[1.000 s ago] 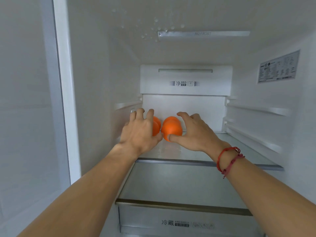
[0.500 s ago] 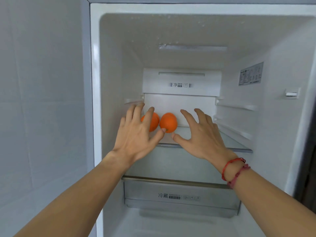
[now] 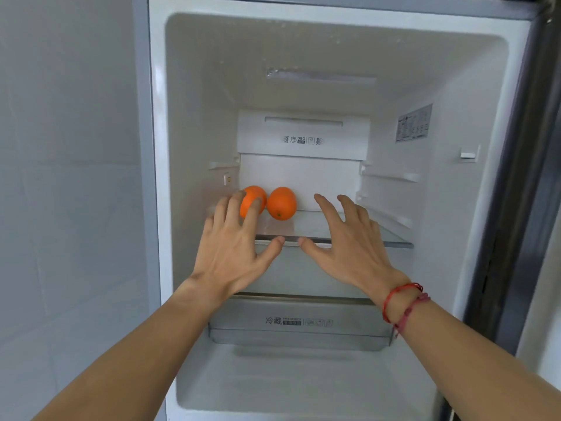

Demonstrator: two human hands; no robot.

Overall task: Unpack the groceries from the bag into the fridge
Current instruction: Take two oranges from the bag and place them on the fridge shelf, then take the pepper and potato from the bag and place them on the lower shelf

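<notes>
Fingers (image 3: pixel 233 205) of both the left hand (image 3: pixel 233 253) and right hand (image 3: pixel 349 247) are spread, holding nothing (palms down); two oranges (image 3: pixel 280 203) sit touching on the glass shelf (image 3: pixel 349 230), toward its left rear.

Pale grey-white tiled wall (image 3: pixel 66 177) fills left side of view. Large tiles, faint grout lines, slight sheen. Pale surface (image 3: pixel 546 299) at far right edge, wall or door, cannot tell. Light soft, cool, even; shadows weak.
</notes>
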